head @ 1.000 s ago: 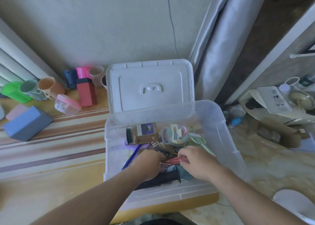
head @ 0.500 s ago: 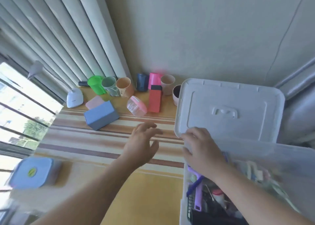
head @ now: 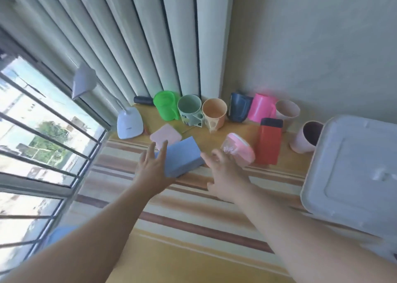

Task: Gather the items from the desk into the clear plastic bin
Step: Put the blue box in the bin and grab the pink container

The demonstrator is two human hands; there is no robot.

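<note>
So both hands are reaching out over the striped desk (head: 193,224) toward the back clutter, and the thing they're bracketing is the blue box (head: 182,157), a flat rectangular block lying on the desk with its long axis running diagonally, near-left corner toward the person and far-right corner toward the cups. The left hand (head: 153,169) is sitting right at the box's near-left end with fingers spread and straight, overlapping that corner in the view, though I can't tell if it's actually touching or just hovering. The right hand (head: 223,173) is coming in just beside the box's right long edge, fingers loosely apart and a bit blurred, holding nothing. That same hand is also close to the clear pink-lidded container (head: 238,151) lying on its side just beyond its fingertips, so honestly it could be going for either one. My guess is the left hand is the nearer one for the box, and since the box is lying slantwise, a two-handed pinch across the short sides is looking like the natural grab. The bin itself isn't really showing here; only its white lid (head: 354,171) is sitting at the right edge, so whatever gets picked up is going to have to travel right, well apart from where it's lying now. The pink pad (head: 165,135) is tucked just behind the box, touching or nearly so.
</note>
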